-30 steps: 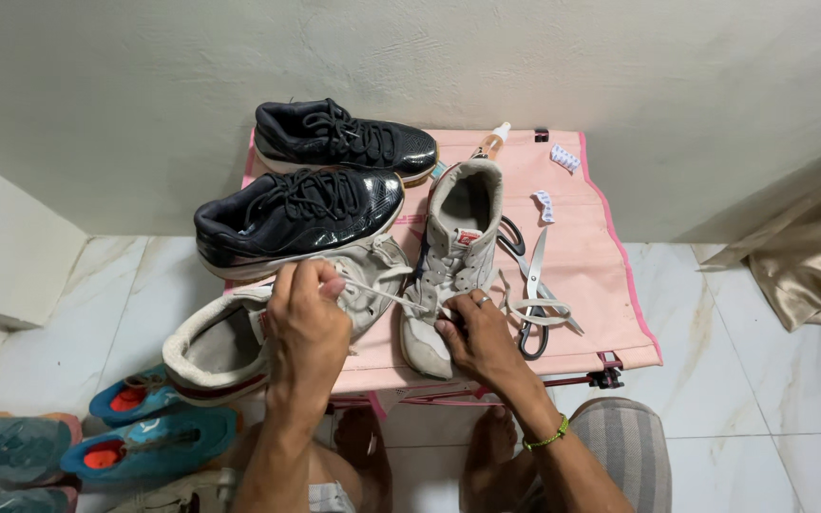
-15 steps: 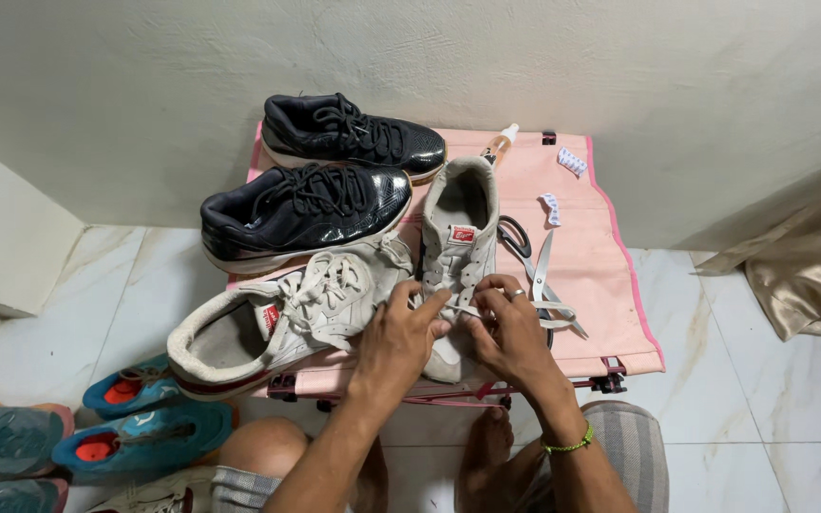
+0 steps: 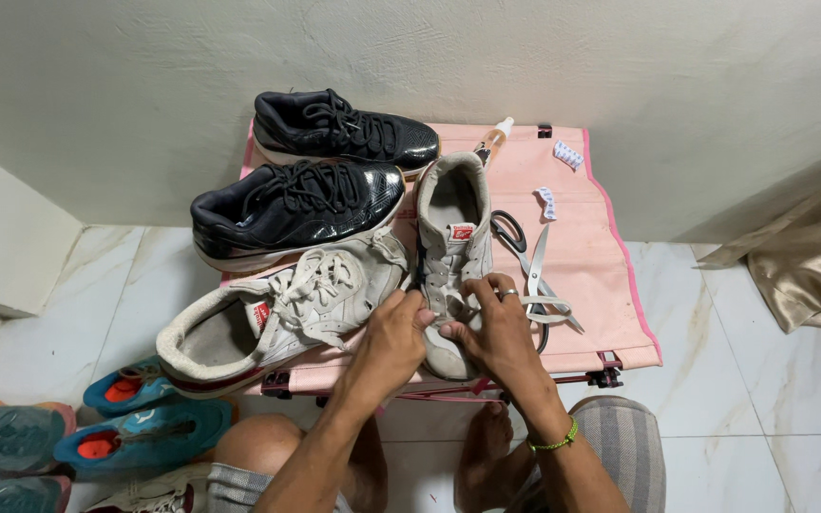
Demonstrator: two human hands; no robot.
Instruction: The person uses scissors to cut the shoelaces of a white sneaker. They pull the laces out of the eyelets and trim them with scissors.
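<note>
The fingertips of the left hand (image 3: 393, 334) and of the right hand (image 3: 488, 321) meet over the laces of the upright grey shoe (image 3: 451, 249); the fingers are curled narrow and pinch the laces near the toe end, but which strand each hand holds is hard to make out; the right hand wears a ring, and a green bracelet (image 3: 555, 443) sits on its wrist. This shoe stands near the front edge of the pink folding table (image 3: 601, 266), about the middle, with the heel pointing to the wall; a small red square label (image 3: 463, 232) shows on its tongue. Just left of it lies the second grey shoe (image 3: 277, 309), tilted on its side, its heel hanging over the front left corner, with a similar red label on the tongue. Behind are two black glossy shoes (image 3: 296, 204), one toward the back left corner. Scissors (image 3: 525, 261) lie just right of the held shoe, partly hidden by the right hand; two small white packets (image 3: 568, 155) lie near the back right corner, their print too small to tell; a small bottle (image 3: 493, 141) lies at the back edge. Blue shoes (image 3: 135, 432) on the floor are cut off at the left.
</note>
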